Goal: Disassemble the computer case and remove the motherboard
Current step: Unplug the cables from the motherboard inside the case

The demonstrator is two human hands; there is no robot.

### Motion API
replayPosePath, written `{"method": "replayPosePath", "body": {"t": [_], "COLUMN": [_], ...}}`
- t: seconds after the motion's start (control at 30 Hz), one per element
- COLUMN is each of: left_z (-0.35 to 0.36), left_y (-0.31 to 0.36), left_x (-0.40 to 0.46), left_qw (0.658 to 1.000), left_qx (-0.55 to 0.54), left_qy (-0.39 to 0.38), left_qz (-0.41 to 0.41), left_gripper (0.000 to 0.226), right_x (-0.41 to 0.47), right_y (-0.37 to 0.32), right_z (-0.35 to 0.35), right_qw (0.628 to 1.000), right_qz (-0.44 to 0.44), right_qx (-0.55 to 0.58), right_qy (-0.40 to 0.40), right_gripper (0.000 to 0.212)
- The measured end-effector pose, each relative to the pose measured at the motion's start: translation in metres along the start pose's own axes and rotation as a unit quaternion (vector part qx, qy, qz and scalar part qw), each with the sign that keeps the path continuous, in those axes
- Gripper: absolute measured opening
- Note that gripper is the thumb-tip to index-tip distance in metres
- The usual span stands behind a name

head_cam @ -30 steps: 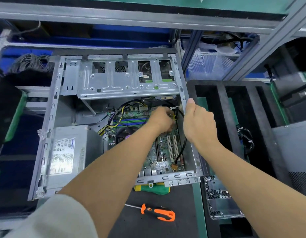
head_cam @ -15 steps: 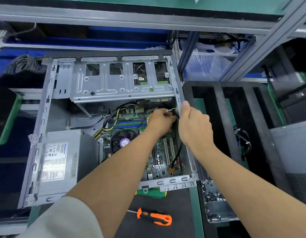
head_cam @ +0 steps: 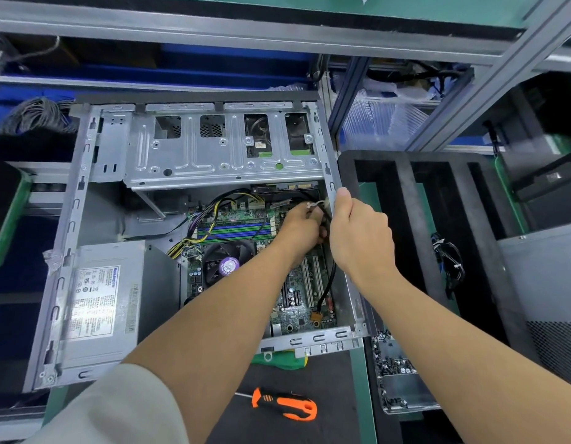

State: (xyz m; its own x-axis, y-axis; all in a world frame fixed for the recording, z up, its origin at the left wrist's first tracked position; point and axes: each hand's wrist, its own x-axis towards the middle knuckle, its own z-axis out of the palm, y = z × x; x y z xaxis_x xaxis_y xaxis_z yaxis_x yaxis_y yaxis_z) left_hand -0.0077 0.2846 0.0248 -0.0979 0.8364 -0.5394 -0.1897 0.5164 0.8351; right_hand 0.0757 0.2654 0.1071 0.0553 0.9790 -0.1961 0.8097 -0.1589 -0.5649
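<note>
The open grey computer case [head_cam: 69, 238] lies on its side on the bench. Inside it sits the green motherboard [head_cam: 293, 302] with a black fan [head_cam: 228, 265] and blue and green memory slots. A silver power supply [head_cam: 98, 309] fills the case's lower left. My left hand [head_cam: 301, 229] reaches into the case and grips a bundle of black cable [head_cam: 329, 277] tied with a white cable tie, near the right wall. My right hand [head_cam: 357, 238] clasps the case's right wall, thumb on the rim.
An orange and black screwdriver [head_cam: 285, 406] lies on the dark mat in front of the case, and a green tool pokes out under the case's front edge. A black foam tray [head_cam: 405, 219] stands to the right. A small metal tray of screws [head_cam: 394, 379] sits below it.
My view has shifted slightly, so the case sits a little further left and lower. My left hand has lifted the cable bundle up toward the right wall. My right hand stays on the wall.
</note>
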Motion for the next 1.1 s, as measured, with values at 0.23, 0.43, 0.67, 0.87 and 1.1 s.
{"method": "replayPosePath", "body": {"t": [0.23, 0.43, 0.67, 0.87, 1.1], "left_z": [0.002, -0.01, -0.022, -0.027, -0.03], "left_y": [-0.002, 0.008, 0.015, 0.02, 0.01], "left_x": [-0.001, -0.005, -0.011, -0.021, -0.03], "left_qw": [0.997, 1.0, 0.982, 0.99, 0.986], "left_qx": [-0.073, -0.007, 0.189, 0.128, 0.143], "left_qy": [0.012, 0.001, 0.016, -0.019, -0.066], "left_qz": [-0.019, -0.023, -0.004, -0.048, -0.054], "left_gripper": [0.02, 0.025, 0.008, 0.006, 0.015], "right_x": [0.0, 0.0, -0.001, -0.002, -0.001], "right_y": [0.001, 0.001, -0.001, 0.0, 0.0], "right_z": [0.002, 0.001, 0.001, 0.0, 0.0], "right_qw": [1.0, 1.0, 1.0, 1.0, 1.0], "right_qz": [0.0, 0.002, 0.004, 0.006, 0.01], "right_qx": [-0.002, -0.008, -0.007, -0.005, -0.008], "right_qy": [0.005, 0.003, -0.002, -0.001, 0.006], "right_gripper": [0.061, 0.062, 0.064, 0.063, 0.064]}}
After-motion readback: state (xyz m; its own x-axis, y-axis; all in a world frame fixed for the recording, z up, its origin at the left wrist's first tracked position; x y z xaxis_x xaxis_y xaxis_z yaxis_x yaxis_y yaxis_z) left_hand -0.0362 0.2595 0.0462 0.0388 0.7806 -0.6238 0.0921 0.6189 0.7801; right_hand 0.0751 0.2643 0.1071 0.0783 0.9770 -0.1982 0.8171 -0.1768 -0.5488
